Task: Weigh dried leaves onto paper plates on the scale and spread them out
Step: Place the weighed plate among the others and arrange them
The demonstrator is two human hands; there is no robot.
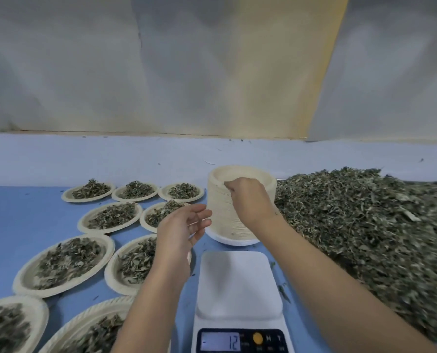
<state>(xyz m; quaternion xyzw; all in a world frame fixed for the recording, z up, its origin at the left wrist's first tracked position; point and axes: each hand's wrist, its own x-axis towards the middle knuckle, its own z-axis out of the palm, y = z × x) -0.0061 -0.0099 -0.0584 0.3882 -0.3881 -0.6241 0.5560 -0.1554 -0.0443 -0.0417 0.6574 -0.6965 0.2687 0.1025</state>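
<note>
The plate stack point(220, 200) stands upright on the blue worktop point(21, 225), just beyond the scale point(235, 281) and between the filled plates point(21, 280) on your left and the loose leaf pile point(365, 225) on your right. Your right hand point(245, 194) is the one on it. It reaches over from the near right, and its fingers curl onto the near rim of the top plate point(237, 173), apparently pinching that edge. Your left hand point(181, 225) hangs just beside the stack's left wall, fingers relaxed and spread, holding nothing (whether the fingertips touch the wall is hard to tell).

The relation that matters is this: the stack's axis is vertical, so the plate has to come up off it. The scale platform, bare, lies straight toward you from the stack and lower down. The likely path is lift, then draw back and down. The free left hand is well placed to steady the stack if a second plate clings.

The plates look thin, pale and tightly nested, with ribbed rims, so separating just one may take a careful peel. The display point(222, 341) seems to read 12, with a minus mark at its left.
</note>
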